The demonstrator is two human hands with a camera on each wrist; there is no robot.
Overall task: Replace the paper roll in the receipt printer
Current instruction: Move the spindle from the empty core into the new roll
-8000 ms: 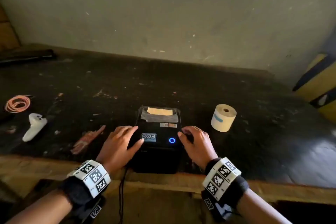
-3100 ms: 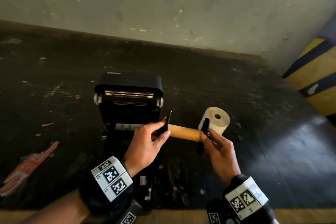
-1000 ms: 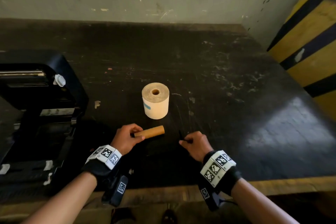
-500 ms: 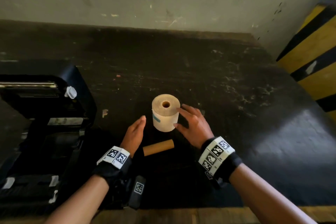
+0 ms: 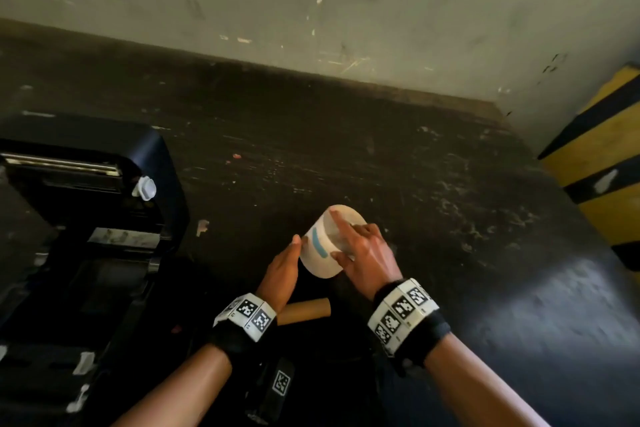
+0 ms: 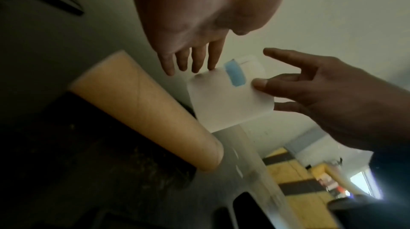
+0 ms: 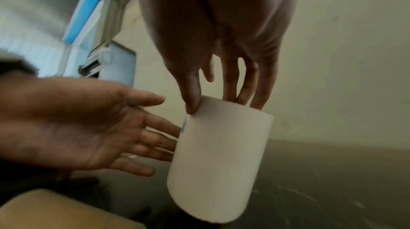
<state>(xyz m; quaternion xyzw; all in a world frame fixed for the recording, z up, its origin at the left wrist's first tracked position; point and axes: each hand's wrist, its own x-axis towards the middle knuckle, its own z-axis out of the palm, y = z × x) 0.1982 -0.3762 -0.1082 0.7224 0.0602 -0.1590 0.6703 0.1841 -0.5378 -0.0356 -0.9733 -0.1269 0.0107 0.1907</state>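
Receipt printer (image 5: 79,236), black, sits at the 9 o'clock side of the dark bench (image 5: 450,218) with its lid thrown open and a small white knob (image 5: 145,188) on the lid's right edge; no brand or lettering on it can be read. Toward 6 o'clock lies the bare brown cardboard core (image 5: 304,310), flat on the bench just behind the left wrist. The left hand (image 5: 281,274) is spread with straight fingers, their tips touching the left side of the new paper roll (image 5: 323,250). That white roll is tilted near the middle, and carries a blue strip (image 5: 319,243) with no legible writing. The right hand (image 5: 367,256) grips it, thumb against fingers around its upper end. At 3 o'clock stands a yellow-and-black striped surface (image 5: 599,163).
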